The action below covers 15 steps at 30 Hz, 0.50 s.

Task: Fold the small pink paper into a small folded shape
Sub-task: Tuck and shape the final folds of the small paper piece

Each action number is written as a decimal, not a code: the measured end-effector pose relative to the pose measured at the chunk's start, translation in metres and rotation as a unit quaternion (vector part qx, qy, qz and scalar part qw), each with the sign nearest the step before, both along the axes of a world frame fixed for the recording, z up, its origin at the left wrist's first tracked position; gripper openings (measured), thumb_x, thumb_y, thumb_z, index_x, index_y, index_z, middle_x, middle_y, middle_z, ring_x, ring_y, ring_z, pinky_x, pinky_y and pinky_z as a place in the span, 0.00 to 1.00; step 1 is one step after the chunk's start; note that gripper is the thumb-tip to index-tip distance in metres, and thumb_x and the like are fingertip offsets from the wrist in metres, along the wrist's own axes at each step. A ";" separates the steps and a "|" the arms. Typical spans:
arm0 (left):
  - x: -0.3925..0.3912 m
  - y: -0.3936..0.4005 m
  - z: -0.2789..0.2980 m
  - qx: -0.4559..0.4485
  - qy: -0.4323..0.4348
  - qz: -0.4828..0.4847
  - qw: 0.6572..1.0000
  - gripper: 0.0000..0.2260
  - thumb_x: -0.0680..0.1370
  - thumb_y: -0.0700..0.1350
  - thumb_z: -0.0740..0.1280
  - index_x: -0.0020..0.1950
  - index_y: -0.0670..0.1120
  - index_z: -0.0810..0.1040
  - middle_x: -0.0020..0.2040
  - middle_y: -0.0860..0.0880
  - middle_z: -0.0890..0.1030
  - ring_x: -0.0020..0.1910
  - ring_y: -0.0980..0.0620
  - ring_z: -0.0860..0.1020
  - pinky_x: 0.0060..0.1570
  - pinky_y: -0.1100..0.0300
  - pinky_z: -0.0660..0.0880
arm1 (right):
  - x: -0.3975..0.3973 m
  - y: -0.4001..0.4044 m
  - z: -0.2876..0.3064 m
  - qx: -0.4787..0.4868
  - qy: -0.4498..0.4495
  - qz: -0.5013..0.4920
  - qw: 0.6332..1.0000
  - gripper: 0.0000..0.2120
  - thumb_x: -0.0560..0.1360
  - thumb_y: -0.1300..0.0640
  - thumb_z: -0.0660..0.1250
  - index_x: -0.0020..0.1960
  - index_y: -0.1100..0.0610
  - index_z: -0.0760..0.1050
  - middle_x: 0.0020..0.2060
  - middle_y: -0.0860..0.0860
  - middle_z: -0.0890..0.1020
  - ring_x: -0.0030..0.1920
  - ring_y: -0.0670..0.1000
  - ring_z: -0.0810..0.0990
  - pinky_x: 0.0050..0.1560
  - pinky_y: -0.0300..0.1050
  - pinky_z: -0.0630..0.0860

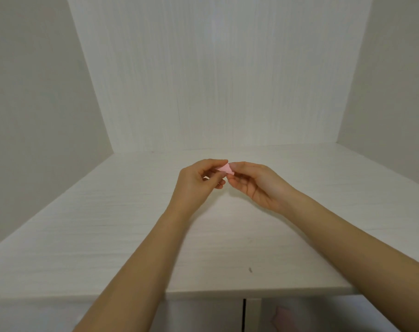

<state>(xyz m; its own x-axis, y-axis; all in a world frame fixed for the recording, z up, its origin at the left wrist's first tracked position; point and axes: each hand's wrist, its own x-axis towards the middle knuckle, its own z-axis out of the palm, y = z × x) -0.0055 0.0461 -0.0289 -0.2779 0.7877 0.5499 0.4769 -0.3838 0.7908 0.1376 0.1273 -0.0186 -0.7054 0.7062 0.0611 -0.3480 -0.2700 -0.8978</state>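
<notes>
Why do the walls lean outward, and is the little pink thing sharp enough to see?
Head view: the wide-angle lens splays the walls and stretches the forearms; light is soft and even, with faint shadows on the table; the pink paper, pinched between the left hand and right hand, looks soft, its folds unreadable.

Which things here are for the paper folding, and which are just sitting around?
For the folding:
pink paper, pinched between both hands above the table
left hand
right hand

Just around:
white table
small dark speck on the table near the front edge
white back wall
</notes>
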 end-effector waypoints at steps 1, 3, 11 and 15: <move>0.000 0.000 -0.001 0.002 0.030 0.013 0.999 0.12 0.76 0.34 0.68 0.56 0.46 0.82 0.46 0.51 0.83 0.38 0.54 0.82 0.45 0.61 0.79 | 0.000 0.001 -0.001 -0.003 0.000 -0.001 1.000 0.08 0.78 0.64 0.63 0.51 0.67 0.78 0.45 0.57 0.84 0.41 0.47 0.83 0.43 0.36 0.80; 0.000 0.001 -0.002 0.012 0.086 0.035 0.996 0.12 0.76 0.35 0.68 0.58 0.45 0.81 0.46 0.52 0.82 0.38 0.54 0.82 0.45 0.60 0.79 | 0.001 0.002 -0.001 0.001 -0.007 -0.001 1.000 0.09 0.78 0.64 0.63 0.54 0.69 0.78 0.48 0.58 0.84 0.43 0.48 0.83 0.44 0.36 0.80; -0.003 0.006 -0.007 0.042 0.205 0.070 0.975 0.11 0.77 0.38 0.67 0.59 0.46 0.81 0.46 0.47 0.82 0.40 0.51 0.81 0.47 0.56 0.78 | 0.003 0.001 -0.001 0.005 -0.019 0.002 1.000 0.08 0.77 0.64 0.64 0.51 0.66 0.80 0.50 0.57 0.84 0.43 0.49 0.81 0.47 0.38 0.79; -0.003 0.002 -0.003 0.062 0.162 0.049 0.984 0.10 0.77 0.38 0.68 0.56 0.47 0.83 0.46 0.48 0.82 0.38 0.58 0.80 0.44 0.64 0.77 | 0.004 -0.001 0.003 -0.068 0.036 0.043 0.996 0.06 0.75 0.65 0.64 0.43 0.65 0.79 0.51 0.60 0.80 0.43 0.51 0.81 0.44 0.37 0.80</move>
<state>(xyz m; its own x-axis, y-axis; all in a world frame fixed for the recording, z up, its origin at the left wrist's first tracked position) -0.0083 0.0480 -0.0323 -0.1447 0.6862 0.7129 0.7354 -0.4075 0.5414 0.1414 0.1267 -0.0159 -0.7603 0.6492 0.0210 -0.3809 -0.4195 -0.8240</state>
